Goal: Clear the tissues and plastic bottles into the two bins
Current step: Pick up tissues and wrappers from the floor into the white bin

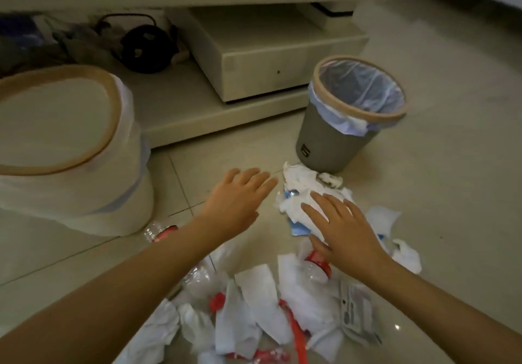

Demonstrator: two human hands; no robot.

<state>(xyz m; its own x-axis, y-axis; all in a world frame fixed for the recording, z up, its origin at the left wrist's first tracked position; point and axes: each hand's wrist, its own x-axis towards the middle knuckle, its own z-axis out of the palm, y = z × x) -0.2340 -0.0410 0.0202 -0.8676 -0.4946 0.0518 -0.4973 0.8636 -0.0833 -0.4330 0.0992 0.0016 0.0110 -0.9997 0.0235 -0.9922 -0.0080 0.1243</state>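
White tissues (255,293) and clear plastic bottles with red labels lie scattered on the tiled floor in front of me. One bottle (158,232) pokes out beside my left forearm, another bottle (316,267) lies under my right wrist. A crumpled tissue wad (299,194) sits at the foot of the grey bin (324,140), which has a blue liner. A larger white bin (84,194) stands at the left. My left hand (237,197) hovers open, palm down, left of the wad. My right hand (341,228) lies open on the wad's near side.
A low cream cabinet (254,72) with a step stands behind the bins. Black cables (147,48) and clutter lie at the back left. A folded printed leaflet (357,312) rests among the tissues at the lower right.
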